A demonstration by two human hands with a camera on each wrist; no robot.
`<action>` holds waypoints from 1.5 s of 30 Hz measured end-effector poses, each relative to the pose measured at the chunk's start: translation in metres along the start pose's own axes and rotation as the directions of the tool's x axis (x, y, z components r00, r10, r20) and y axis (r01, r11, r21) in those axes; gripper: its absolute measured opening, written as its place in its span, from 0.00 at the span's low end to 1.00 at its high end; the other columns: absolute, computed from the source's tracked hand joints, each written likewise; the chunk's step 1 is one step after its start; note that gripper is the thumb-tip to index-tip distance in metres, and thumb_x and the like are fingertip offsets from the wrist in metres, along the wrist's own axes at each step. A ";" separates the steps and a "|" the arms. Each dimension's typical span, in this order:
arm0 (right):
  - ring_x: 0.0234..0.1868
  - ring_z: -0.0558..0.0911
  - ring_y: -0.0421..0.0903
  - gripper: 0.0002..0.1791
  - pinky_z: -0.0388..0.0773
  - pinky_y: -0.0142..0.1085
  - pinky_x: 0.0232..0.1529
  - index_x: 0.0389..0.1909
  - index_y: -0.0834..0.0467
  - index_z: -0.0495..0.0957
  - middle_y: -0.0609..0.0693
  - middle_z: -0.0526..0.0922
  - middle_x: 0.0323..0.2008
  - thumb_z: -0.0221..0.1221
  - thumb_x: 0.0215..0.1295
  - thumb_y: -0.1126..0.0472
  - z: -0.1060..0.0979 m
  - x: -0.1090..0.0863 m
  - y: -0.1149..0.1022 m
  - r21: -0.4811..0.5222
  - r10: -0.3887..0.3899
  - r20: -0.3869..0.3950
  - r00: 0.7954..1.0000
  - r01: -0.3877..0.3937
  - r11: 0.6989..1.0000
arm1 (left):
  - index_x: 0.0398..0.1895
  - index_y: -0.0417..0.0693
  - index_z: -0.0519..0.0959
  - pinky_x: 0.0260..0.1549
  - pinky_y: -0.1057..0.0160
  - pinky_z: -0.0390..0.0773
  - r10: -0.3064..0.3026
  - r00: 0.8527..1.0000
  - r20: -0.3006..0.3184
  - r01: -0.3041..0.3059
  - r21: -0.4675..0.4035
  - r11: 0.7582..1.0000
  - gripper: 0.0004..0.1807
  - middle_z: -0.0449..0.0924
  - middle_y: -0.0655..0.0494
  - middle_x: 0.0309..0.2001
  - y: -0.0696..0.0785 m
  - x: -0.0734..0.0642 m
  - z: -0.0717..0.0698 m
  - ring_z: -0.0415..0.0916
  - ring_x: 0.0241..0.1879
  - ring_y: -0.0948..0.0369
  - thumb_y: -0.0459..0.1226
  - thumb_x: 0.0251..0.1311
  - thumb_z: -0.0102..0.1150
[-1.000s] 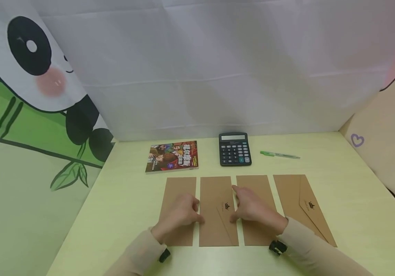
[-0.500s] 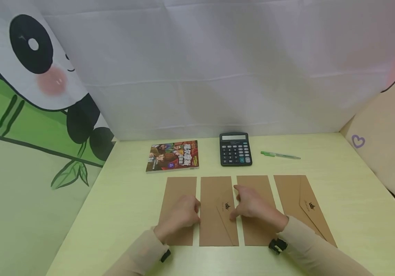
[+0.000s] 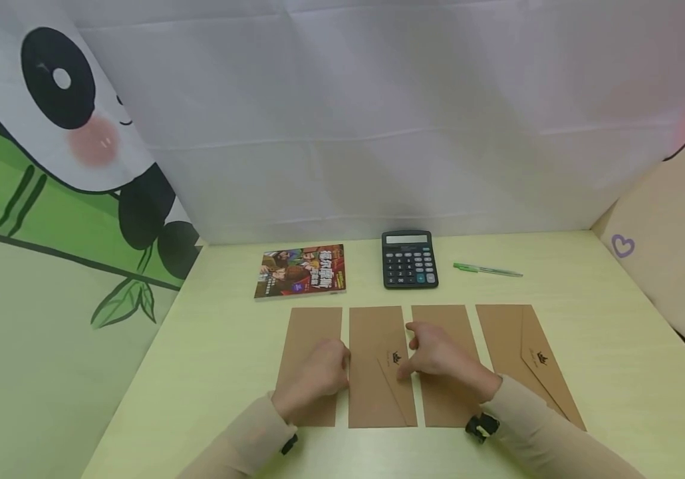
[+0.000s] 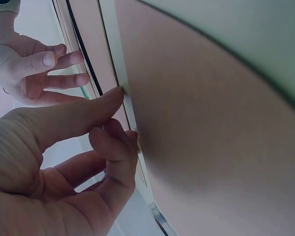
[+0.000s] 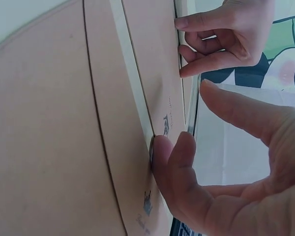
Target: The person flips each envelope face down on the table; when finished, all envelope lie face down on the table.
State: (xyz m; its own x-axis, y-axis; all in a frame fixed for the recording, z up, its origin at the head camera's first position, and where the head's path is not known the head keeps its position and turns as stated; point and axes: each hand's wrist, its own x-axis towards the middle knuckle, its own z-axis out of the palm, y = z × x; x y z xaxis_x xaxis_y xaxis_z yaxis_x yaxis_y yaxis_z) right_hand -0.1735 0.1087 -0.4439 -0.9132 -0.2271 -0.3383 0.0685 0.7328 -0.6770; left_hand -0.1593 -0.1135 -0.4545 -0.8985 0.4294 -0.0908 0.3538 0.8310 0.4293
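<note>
Several brown paper envelopes lie side by side in a row on the pale table. My left hand (image 3: 315,376) reaches over the leftmost envelope (image 3: 312,322), thumb and bent forefinger at the left edge of the second envelope (image 3: 369,379). In the left wrist view, the thumb and fingertips of my left hand (image 4: 73,142) are right at the gap. My right hand (image 3: 441,356) lies over the third envelope (image 3: 441,412), thumb at the second one's right edge near its printed crown, forefinger stretched forward. In the right wrist view, my right hand (image 5: 211,201) has thumb and forefinger spread wide.
The rightmost envelope (image 3: 531,359) shows its flap and crown print. Behind the row are a comic-style book (image 3: 300,271), a black calculator (image 3: 410,261) and a green pen (image 3: 487,270). A white cloth (image 3: 378,133) hangs at the back.
My left thumb has drawn back from over the second envelope to its left edge. The right hand has barely moved, and the envelopes look nearly unchanged.
</note>
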 end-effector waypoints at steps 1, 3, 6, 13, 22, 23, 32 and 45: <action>0.33 0.72 0.48 0.51 0.71 0.37 0.31 0.63 0.70 0.64 0.53 0.73 0.34 0.79 0.36 0.60 0.000 0.000 0.000 0.007 0.003 0.001 1.000 -0.003 1.000 | 0.07 0.48 0.63 0.11 0.69 0.51 -0.004 1.000 0.003 0.004 0.004 1.000 0.20 0.51 0.63 0.12 0.000 0.000 0.000 0.51 0.14 0.66 0.21 0.36 0.61; 0.33 0.72 0.47 0.51 0.70 0.37 0.30 0.63 0.70 0.65 0.52 0.74 0.34 0.79 0.36 0.59 0.000 0.000 0.001 0.014 0.004 -0.001 1.000 -0.004 1.000 | 0.08 0.48 0.64 0.11 0.68 0.53 -0.011 1.000 0.007 0.011 0.012 1.000 0.19 0.53 0.62 0.12 0.001 0.000 0.000 0.52 0.15 0.65 0.21 0.37 0.62; 0.32 0.72 0.47 0.50 0.69 0.36 0.30 0.62 0.71 0.66 0.52 0.74 0.34 0.78 0.36 0.59 0.001 -0.001 0.002 0.026 -0.002 -0.008 1.000 0.002 1.000 | 0.08 0.47 0.65 0.12 0.68 0.54 -0.013 1.000 0.011 0.013 0.022 1.000 0.18 0.54 0.61 0.13 0.002 0.001 -0.001 0.53 0.17 0.64 0.22 0.37 0.62; 0.30 0.71 0.45 0.48 0.68 0.35 0.28 0.60 0.72 0.68 0.52 0.73 0.32 0.78 0.35 0.59 0.002 -0.001 0.002 0.023 -0.013 -0.022 1.000 0.014 1.000 | 0.08 0.48 0.64 0.12 0.68 0.53 0.027 1.000 -0.003 -0.027 0.033 0.999 0.17 0.50 0.62 0.12 0.001 0.000 0.000 0.51 0.16 0.64 0.22 0.39 0.56; 0.31 0.73 0.46 0.46 0.71 0.36 0.31 0.59 0.72 0.68 0.51 0.75 0.32 0.78 0.37 0.60 0.001 -0.001 0.003 0.066 -0.009 -0.007 1.000 0.010 0.998 | 0.08 0.49 0.62 0.13 0.68 0.52 0.027 1.000 0.002 -0.027 0.032 0.999 0.19 0.47 0.63 0.13 0.002 -0.001 -0.002 0.49 0.16 0.64 0.20 0.37 0.57; 0.31 0.73 0.46 0.46 0.72 0.36 0.31 0.59 0.72 0.69 0.51 0.76 0.32 0.78 0.37 0.60 0.001 -0.001 0.004 0.070 -0.011 -0.004 1.000 0.011 0.997 | 0.09 0.49 0.62 0.13 0.68 0.52 0.026 1.000 0.003 -0.026 0.031 0.999 0.19 0.47 0.63 0.13 0.002 -0.001 -0.002 0.48 0.16 0.64 0.20 0.37 0.57; 0.31 0.73 0.46 0.40 0.72 0.36 0.30 0.60 0.74 0.68 0.51 0.76 0.31 0.71 0.41 0.74 0.002 -0.003 0.006 0.131 -0.064 -0.013 0.998 0.065 0.989 | 0.11 0.47 0.68 0.14 0.67 0.60 -0.034 0.999 0.038 0.034 0.002 0.999 0.16 0.61 0.59 0.14 0.003 0.000 -0.003 0.59 0.18 0.63 0.24 0.35 0.66; 0.34 0.81 0.47 0.34 0.79 0.37 0.34 0.62 0.70 0.65 0.54 0.80 0.35 0.63 0.52 0.78 -0.011 -0.005 0.022 0.362 -0.254 -0.033 0.967 0.248 0.898 | 0.32 0.40 0.82 0.18 0.66 0.63 -0.089 0.988 0.129 0.113 -0.195 0.974 0.12 0.69 0.58 0.21 0.005 0.007 -0.004 0.65 0.22 0.62 0.38 0.48 0.73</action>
State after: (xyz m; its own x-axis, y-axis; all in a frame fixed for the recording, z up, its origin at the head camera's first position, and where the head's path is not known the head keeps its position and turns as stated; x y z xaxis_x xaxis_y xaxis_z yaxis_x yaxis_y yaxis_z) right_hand -0.1717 0.1334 -0.4495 -0.9134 -0.3844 -0.1337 -0.0195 0.3694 -0.9291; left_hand -0.1643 -0.1077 -0.4494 -0.8856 0.3955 -0.2436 0.1921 0.7894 0.5831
